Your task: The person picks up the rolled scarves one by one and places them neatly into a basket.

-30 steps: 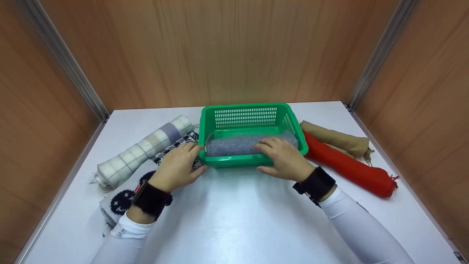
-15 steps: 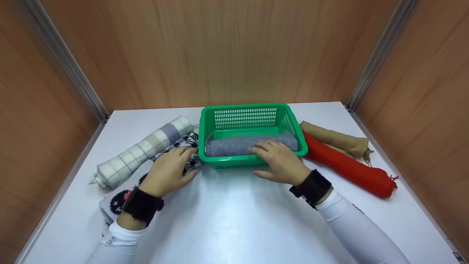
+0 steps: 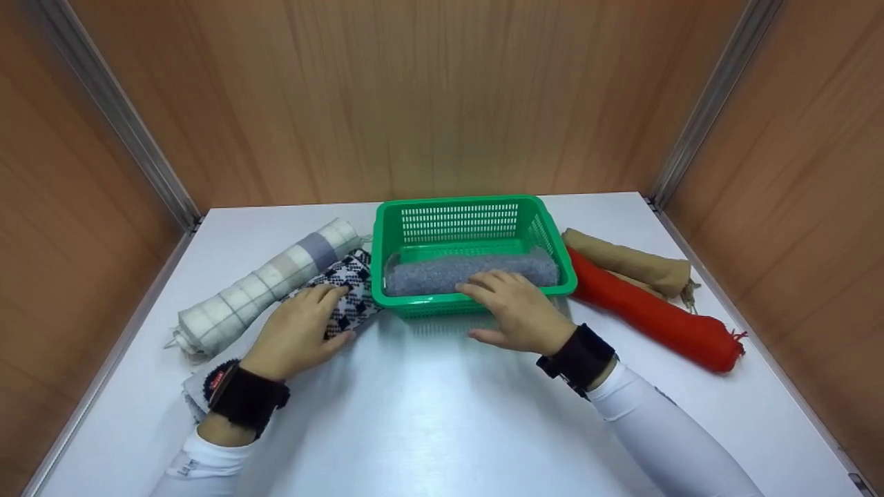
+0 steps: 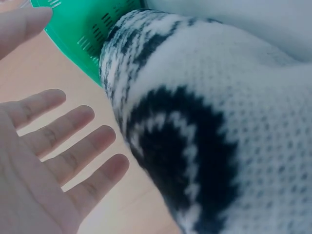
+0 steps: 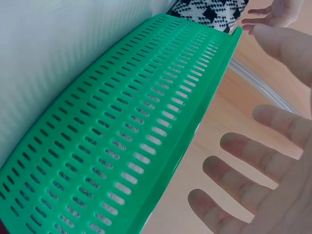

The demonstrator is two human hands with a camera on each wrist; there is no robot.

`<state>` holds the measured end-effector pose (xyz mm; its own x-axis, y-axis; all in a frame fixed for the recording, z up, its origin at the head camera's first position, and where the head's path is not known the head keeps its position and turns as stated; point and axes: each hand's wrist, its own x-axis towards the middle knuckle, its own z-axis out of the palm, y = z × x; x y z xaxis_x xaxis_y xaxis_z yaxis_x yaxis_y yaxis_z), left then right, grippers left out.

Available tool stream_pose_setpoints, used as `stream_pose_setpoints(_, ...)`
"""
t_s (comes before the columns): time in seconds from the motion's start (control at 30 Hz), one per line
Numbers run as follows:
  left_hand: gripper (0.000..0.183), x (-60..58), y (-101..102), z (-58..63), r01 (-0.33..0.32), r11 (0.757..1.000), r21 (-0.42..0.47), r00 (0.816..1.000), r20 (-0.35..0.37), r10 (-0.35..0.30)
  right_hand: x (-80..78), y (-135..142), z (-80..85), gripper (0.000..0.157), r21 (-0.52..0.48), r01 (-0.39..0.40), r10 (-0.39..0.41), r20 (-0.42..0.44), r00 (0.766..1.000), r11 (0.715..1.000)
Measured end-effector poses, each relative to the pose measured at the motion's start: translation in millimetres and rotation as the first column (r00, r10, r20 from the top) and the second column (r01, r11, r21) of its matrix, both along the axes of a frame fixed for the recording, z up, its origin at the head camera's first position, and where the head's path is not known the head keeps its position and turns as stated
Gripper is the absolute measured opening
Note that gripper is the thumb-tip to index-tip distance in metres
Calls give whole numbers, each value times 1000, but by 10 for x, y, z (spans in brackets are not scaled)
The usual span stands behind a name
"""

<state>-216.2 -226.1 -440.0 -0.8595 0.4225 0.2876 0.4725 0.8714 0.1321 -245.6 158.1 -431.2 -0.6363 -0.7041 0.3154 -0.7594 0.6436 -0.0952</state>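
One grey roll (image 3: 431,275) lies inside one green basket (image 3: 393,235), at twelve o'clock from the right hand (image 3: 519,314); one patterned roll (image 3: 355,295) lies beneath the left hand (image 3: 293,335). Both hands' fingers stand apart. Off the basket: one checked roll (image 3: 268,281) at nine o'clock, one tan roll (image 3: 627,261) at three, one red roll (image 3: 649,314) at four.

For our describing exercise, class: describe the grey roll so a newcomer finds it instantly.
On the white table sits a green basket. Inside, along its near side, lies a grey fabric roll. It alone is inside; its neighbours, such as the red roll, lie outside.
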Motion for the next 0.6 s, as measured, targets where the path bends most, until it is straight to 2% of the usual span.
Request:
stream_pose_setpoints(0.43, 85, 89, -243, -22, -48, 999, -1, 997, 60, 48, 34, -71, -59, 72, -7, -41, 41, -41, 998, 999)
stream_pose_setpoints(0.6, 91, 108, -316, -9, -74, 997, 2, 992, 103, 73, 28, -109, -73, 74, -8, -62, 62, -40, 997, 998)
